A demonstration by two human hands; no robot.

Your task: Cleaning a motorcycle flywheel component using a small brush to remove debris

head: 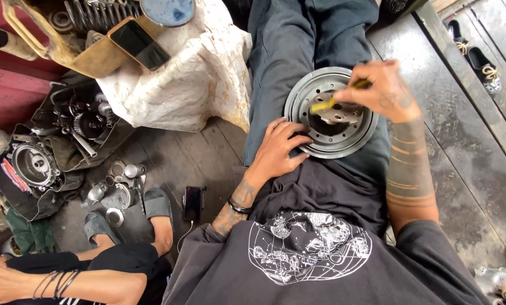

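Head view: a dark printed shirt [306, 254] fills the near edge. Just beyond it the left hand [277, 151] lies on the near rim of a round grey metal drum [315, 144], fingers spread and pressing it onto the lap. Above the drum's hub plate [340, 113] the right hand [386, 90] pinches a yellow-handled tool [329, 101], its tip touching the plate. Farther left, another person's sandalled foot [158, 212] sits beside a phone [193, 203] and engine parts [78, 121].
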